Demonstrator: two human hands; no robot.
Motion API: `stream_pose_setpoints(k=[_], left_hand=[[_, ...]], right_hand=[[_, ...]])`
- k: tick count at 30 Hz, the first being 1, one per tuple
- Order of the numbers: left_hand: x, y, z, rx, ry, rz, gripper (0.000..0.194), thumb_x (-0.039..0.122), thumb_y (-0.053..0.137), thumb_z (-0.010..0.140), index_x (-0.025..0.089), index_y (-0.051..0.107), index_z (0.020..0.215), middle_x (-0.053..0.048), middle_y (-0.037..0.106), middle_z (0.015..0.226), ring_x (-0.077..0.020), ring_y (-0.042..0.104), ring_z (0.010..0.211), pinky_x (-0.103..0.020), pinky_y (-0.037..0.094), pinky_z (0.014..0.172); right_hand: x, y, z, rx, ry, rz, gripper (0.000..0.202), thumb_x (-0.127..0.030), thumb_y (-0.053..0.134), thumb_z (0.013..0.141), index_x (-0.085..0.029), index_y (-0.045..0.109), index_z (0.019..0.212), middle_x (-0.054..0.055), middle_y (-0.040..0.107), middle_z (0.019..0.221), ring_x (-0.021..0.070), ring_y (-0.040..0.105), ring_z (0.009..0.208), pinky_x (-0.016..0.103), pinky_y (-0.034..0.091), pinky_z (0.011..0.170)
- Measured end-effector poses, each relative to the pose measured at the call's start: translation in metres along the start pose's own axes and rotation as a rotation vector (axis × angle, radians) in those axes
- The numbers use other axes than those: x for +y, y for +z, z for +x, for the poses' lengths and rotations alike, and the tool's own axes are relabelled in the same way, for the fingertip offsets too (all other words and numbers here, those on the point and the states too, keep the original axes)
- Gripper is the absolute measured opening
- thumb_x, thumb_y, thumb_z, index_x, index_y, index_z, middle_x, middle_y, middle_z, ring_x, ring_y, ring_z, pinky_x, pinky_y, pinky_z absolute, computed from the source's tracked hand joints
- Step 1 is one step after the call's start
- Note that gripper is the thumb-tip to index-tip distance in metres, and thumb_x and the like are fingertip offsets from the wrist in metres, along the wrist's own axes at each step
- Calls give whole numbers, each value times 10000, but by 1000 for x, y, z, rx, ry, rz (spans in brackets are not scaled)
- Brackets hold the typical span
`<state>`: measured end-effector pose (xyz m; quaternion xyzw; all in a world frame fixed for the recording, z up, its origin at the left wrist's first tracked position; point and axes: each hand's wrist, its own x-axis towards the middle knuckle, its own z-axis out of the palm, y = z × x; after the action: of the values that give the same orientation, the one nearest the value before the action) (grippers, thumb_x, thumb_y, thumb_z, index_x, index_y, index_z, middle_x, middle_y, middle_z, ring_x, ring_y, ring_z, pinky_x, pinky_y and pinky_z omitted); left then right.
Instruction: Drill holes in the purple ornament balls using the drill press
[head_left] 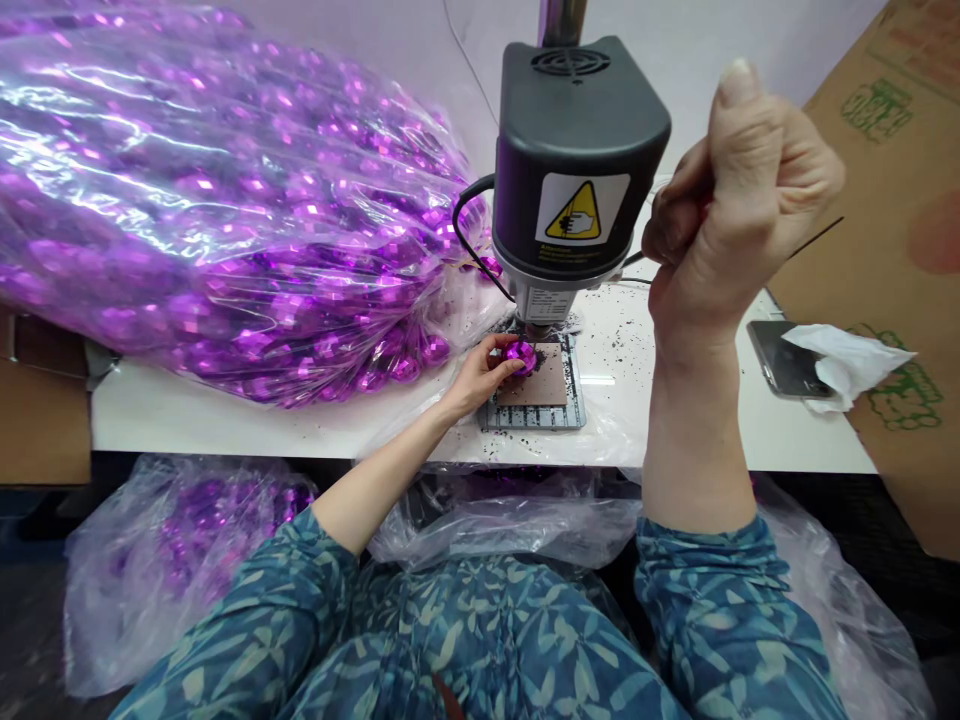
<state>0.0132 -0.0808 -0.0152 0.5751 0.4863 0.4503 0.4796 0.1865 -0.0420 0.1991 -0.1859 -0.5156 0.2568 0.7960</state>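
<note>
My left hand pinches a shiny purple faceted ball over a brown square board, just under the head of a bench drill press. The board lies on the slotted grey base plate, strewn with dark chips. Raised at the right of the machine, my right hand is closed in a fist around the drill press lever, mostly hidden by the fingers; a thin dark rod shows beyond the wrist. The drill's tip is hard to make out behind the ball and fingers.
A large clear bag of purple balls fills the left of the white table. A phone and crumpled tissue lie at the right, beside a cardboard box. Another plastic bag sits below the table edge.
</note>
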Motion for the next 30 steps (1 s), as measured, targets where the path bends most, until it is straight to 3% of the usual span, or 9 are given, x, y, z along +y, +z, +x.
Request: stream_pose_setpoints(k=[6, 13, 14, 16, 18, 19, 23, 30], left_hand=[[2, 9, 0, 27, 133, 172, 470, 320, 849, 825, 202, 654, 1236, -73, 732, 1164, -209, 697, 966, -335, 580, 843], [2, 15, -5, 3, 318, 349, 497, 226, 878, 795, 206, 658, 1240, -89, 681, 1202, -253, 674, 1092, -380, 568, 935], [0, 15, -6, 4, 339, 345, 506, 232, 880, 797, 204, 656, 1250, -97, 679, 1224, -263, 671, 1120, -393, 566, 955], [-3, 16, -7, 13, 357, 337, 511, 253, 878, 810, 205, 656, 1268, -110, 685, 1260, -283, 666, 1172, -425, 559, 1002], [-6, 17, -7, 30, 355, 339, 521, 264, 878, 815, 203, 658, 1283, -118, 700, 1281, -299, 666, 1205, -461, 542, 1051], [-7, 18, -8, 38, 351, 342, 532, 266, 880, 814, 200, 658, 1292, -122, 707, 1289, -305, 669, 1212, -475, 536, 1068], [-11, 19, -8, 46, 339, 341, 553, 272, 878, 823, 199, 649, 1321, -123, 719, 1310, -299, 685, 1219, -477, 546, 1081], [-14, 18, -7, 41, 353, 358, 556, 260, 877, 833, 191, 634, 1328, -122, 721, 1314, -279, 697, 1215, -454, 577, 1060]], right_hand=[[-3, 0, -1, -17, -8, -34, 650, -825, 640, 614, -213, 447, 509, -96, 292, 384, 34, 252, 302, 298, 115, 330], [-3, 0, -2, -15, -52, -72, 658, -813, 625, 668, -212, 409, 509, -98, 298, 389, 29, 256, 309, 287, 128, 336], [-3, 0, -2, -15, -55, -65, 631, -752, 661, 723, -213, 413, 509, -99, 297, 390, 30, 255, 310, 284, 126, 339], [-3, 0, -3, -18, -39, -20, 526, -479, 705, 875, -209, 435, 513, -95, 318, 391, 34, 253, 310, 280, 118, 348], [-4, -1, -4, -16, -15, 30, 462, -236, 654, 926, -202, 448, 514, -89, 336, 390, 40, 255, 308, 278, 117, 355], [-3, -2, -6, -8, -22, 45, 456, -216, 654, 922, -197, 452, 514, -85, 348, 391, 40, 260, 308, 276, 123, 358], [-2, -9, -16, -12, -133, -6, 499, -451, 714, 854, -172, 477, 514, -85, 387, 405, 18, 312, 323, 233, 208, 387], [-8, -27, -50, 6, -160, -105, 580, -422, 662, 929, -170, 389, 484, -74, 358, 415, 15, 334, 362, 237, 231, 405]])
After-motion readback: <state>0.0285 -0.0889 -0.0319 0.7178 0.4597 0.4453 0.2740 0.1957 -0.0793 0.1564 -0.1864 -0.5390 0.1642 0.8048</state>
